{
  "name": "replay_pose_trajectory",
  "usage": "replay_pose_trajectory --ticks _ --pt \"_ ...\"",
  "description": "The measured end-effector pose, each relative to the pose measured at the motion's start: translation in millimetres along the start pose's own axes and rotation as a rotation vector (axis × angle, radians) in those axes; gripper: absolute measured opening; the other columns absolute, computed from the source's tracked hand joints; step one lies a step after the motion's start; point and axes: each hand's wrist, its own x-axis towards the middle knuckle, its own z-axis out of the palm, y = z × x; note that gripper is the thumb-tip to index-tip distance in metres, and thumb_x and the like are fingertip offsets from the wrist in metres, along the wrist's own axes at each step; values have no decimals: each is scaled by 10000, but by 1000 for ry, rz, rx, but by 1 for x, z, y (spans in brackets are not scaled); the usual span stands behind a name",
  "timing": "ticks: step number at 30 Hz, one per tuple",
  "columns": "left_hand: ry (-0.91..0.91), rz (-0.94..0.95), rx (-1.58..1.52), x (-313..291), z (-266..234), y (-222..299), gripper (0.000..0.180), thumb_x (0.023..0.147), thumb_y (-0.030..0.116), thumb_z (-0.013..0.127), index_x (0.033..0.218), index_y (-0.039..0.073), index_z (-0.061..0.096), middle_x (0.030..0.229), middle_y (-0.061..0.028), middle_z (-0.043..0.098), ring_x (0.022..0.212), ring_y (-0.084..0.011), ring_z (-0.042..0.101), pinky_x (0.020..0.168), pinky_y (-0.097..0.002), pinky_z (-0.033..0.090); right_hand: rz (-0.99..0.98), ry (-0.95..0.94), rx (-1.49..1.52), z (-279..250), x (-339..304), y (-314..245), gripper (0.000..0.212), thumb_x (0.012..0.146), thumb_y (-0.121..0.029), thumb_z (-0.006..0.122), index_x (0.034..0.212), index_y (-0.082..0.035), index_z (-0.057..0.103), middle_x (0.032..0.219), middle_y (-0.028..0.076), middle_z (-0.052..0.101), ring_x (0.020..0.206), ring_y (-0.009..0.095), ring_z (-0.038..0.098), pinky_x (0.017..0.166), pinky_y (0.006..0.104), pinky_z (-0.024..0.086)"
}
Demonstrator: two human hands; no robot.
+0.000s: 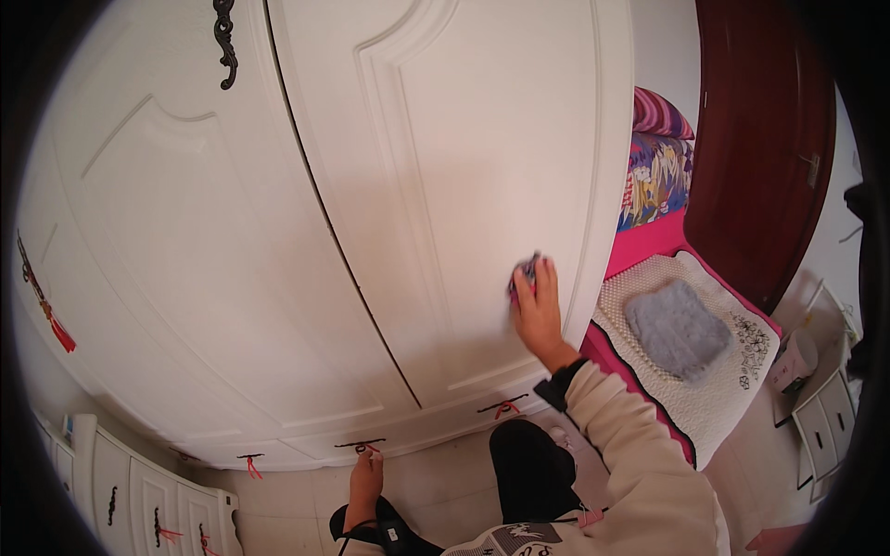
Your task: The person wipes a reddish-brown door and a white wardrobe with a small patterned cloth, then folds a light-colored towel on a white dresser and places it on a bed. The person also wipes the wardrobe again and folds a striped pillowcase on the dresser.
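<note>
Two hands showed: the right hand pressed a small cloth against the white wardrobe door; the left hand hung empty, fingers loosely together, near a drawer handle, the bed alongside.

The right hand lies flat on the white wardrobe door, pressing a small cloth on it. Above and to the left of this hand the door surface is smooth and free. To the right, the bed with a grey cushion stands just beside the wardrobe and narrows the room there. The left hand hangs low, near a dark drawer handle. A white cabinet closes the lower left corner.
</note>
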Motion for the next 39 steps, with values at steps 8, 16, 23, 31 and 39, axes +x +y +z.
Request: replay_pose_trajectory --ticks 8,16,23,31,39 --pt "-56 110 -376 -10 -65 131 334 1020 273 545 1127 -12 681 962 -93 712 859 -152 666 798 -297 523 -98 325 -87 -48 228 17 583 835 -26 630 1398 -50 482 1419 323 391 1310 525 381 1104 536 347" --pt "-387 754 -759 -95 -183 332 692 991 571 460 1267 -51 585 1181 -265 658 1041 -397 660 974 -522 475 -99 371 -34 -63 295 28 510 903 -121 637 1380 -30 480 1406 325 399 1287 489 396 1080 514 362" --pt "-955 1103 -1041 -152 -195 392 675 1002 577 425 1328 -4 539 1284 -328 574 1241 -498 524 1068 -578 363 50 254 -50 -29 156 29 565 889 -60 641 1411 10 437 1438 344 355 1310 504 372 1105 528 321" --pt "-896 1269 -1031 -170 -185 360 716 995 606 404 1332 -12 534 1294 -335 565 1239 -511 521 1067 -585 359 331 -83 24 -6 -45 15 664 874 -31 657 1458 25 348 1465 365 302 1343 523 334 1121 530 314" --pt "-882 1385 -1025 -180 -179 347 757 987 635 383 1337 -20 529 1305 -341 555 1236 -524 518 1065 -591 356 280 -31 12 -10 10 7 651 869 -7 640 1450 33 349 1483 368 257 1363 531 301 1133 542 290"
